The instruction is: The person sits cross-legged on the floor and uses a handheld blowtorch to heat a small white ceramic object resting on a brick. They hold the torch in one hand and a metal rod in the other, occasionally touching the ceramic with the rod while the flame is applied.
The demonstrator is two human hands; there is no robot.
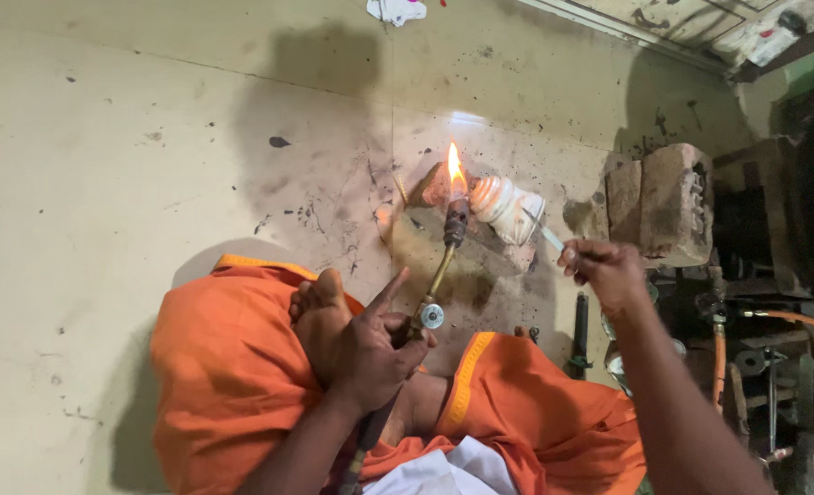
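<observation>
Seated on a pale, stained floor [104, 183], wide and bare across the whole left half of the frame; crowded only at the right edge. One gas torch [439, 275] at frame centre, brass tube slanting up and right, one flame [455, 170] burning at its tip. Left hand [365, 353] at lower centre, grip clenched around the torch handle near the round valve knob [431, 316], index finger stretched out and pointing up. Right hand [604, 266] right of centre, grip pinched on one thin pale rod [544, 234] that angles up and left toward the flame. Just beyond the flame, one white ribbed jar [508, 209] lying tilted on the floor; contents not visible. Beside it, left of the flame, one small reddish block [432, 186] with scorch marks and black specks about it. Two rough bricks [664, 197] standing close together at right, close to the rod hand. One orange hose [797, 321] running along the far right edge among dark metal clutter, too dim to count. One dark tool [579, 335] lying on the floor between the knees. Orange cloth [232, 367] over both legs filling the lower frame, one bare foot [320, 302] resting just left of the torch hand. Crumpled white scrap [396, 9] at the top edge.
</observation>
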